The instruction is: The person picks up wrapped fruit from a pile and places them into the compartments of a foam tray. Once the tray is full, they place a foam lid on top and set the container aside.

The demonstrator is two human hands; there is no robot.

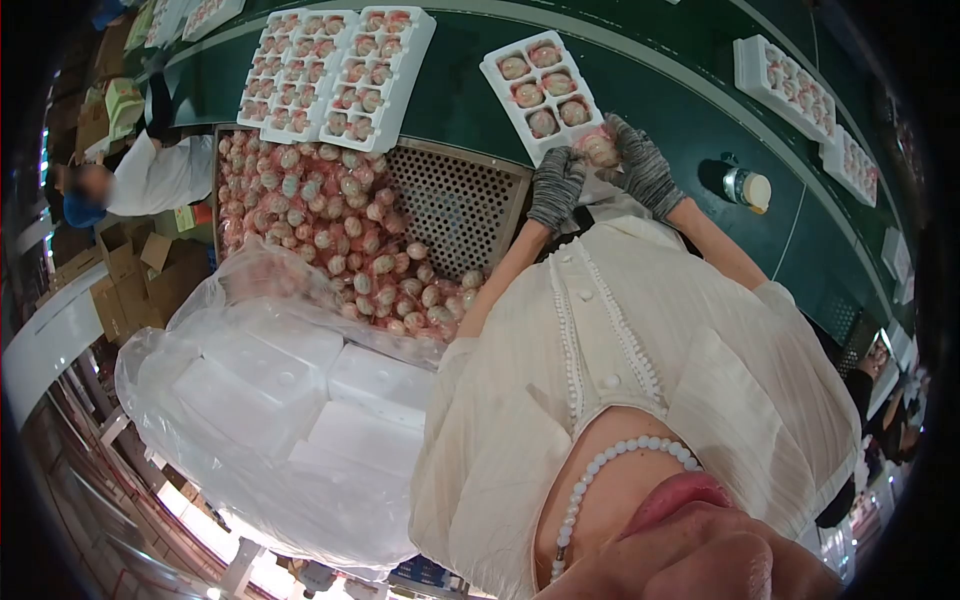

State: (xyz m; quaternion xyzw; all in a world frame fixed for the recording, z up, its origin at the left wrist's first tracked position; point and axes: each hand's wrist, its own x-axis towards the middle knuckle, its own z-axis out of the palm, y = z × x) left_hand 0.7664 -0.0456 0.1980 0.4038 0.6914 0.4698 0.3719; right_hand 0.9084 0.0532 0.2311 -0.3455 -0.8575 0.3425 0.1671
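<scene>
Both of my hands wear grey knitted gloves and meet at the near end of a white foam tray (553,135). Between them is a round item in pink-printed clear film (598,149), its loose film hanging below. My right hand (640,165) has its fingers closed round the right side of the wrapped round item. On the other side, my left hand (558,187) is curled, fingertips at the item's film. Several similar items sit in the tray's cups; the hands hide its near corner.
A perforated metal bin (455,205) at left holds a heap of wrapped round items (340,225). Filled foam trays (375,75) stand behind it. Bagged white foam boxes (300,400) lie at front left. A lidded jar (747,189) and more trays (785,90) are right. Another person (165,175) is far left.
</scene>
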